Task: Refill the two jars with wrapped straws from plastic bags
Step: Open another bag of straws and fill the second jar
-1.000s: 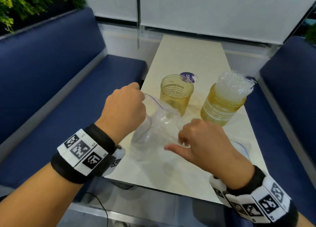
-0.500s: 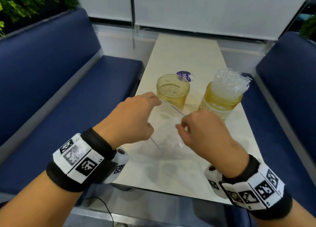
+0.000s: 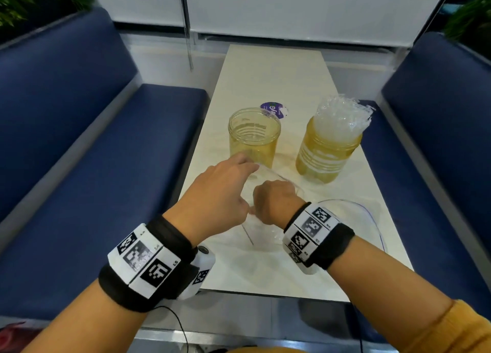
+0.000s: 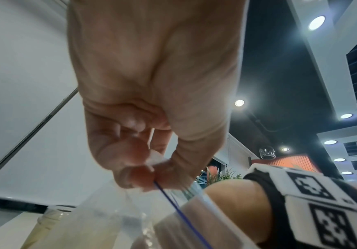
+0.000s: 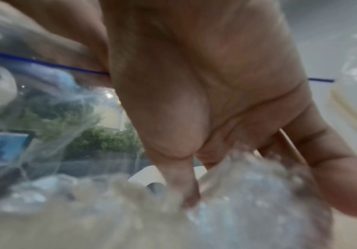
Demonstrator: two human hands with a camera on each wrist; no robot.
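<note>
An empty amber jar (image 3: 253, 137) stands mid-table. To its right, a second amber jar (image 3: 328, 153) is packed with wrapped straws (image 3: 342, 118). A clear zip bag (image 3: 261, 235) with a blue seal line lies in front of the jars. My left hand (image 3: 223, 193) pinches the bag's rim (image 4: 155, 166) between thumb and fingertips and holds the mouth up. My right hand (image 3: 276, 201) is inside the bag. In the blurred right wrist view, its fingers (image 5: 179, 168) and thumb sit on either side of a bundle of wrapped straws (image 5: 247, 193).
A second clear bag (image 3: 353, 219) lies flat on the table (image 3: 273, 76) at the right, beside my right wrist. A purple lid (image 3: 273, 109) sits behind the empty jar. Blue benches (image 3: 119, 153) flank the narrow table.
My right hand has gone from the bag's rim down into its mouth. The left hand has kept its pinch on the rim and shifted forward toward the empty jar.
</note>
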